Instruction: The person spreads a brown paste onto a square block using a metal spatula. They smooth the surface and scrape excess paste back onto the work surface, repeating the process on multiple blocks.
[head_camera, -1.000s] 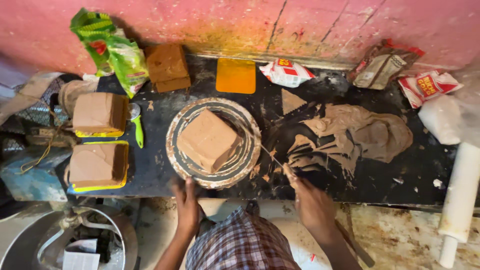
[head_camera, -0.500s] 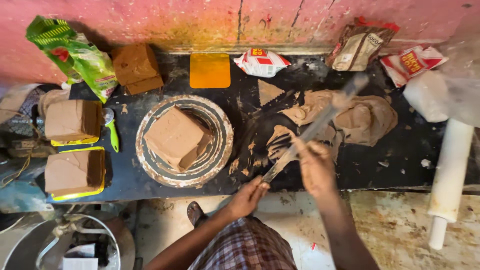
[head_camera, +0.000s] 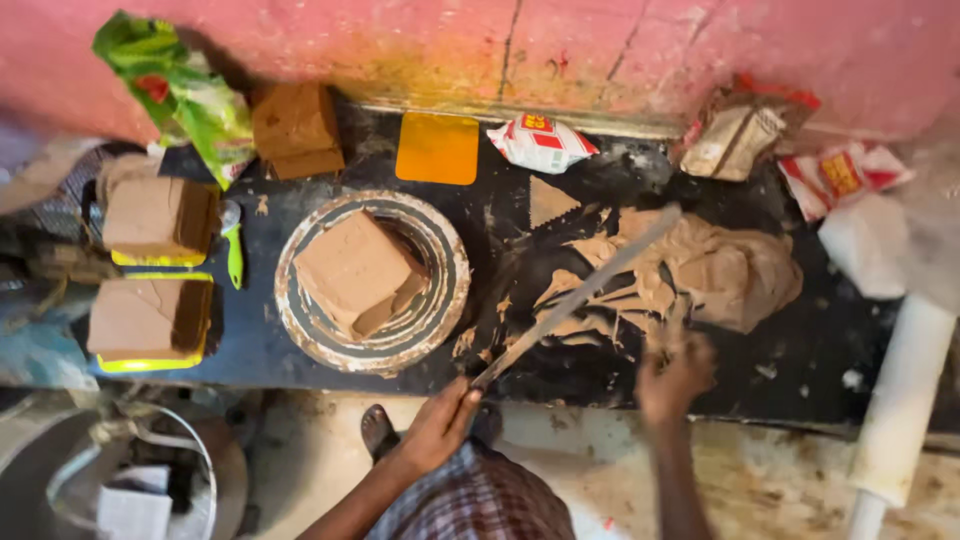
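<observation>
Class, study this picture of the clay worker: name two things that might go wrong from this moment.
The left hand grips only the end of the long blade, which is smeared with clay; it might slip. The right hand, blurred, is close to the blade beside the clay heap, so a cut seems possible.

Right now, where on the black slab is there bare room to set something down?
Bare slab shows right of the right hand, below the clay heap. A smaller patch lies between the orange card and the ring. The left end is crowded with blocks, the middle with scraps around the blade.
</observation>
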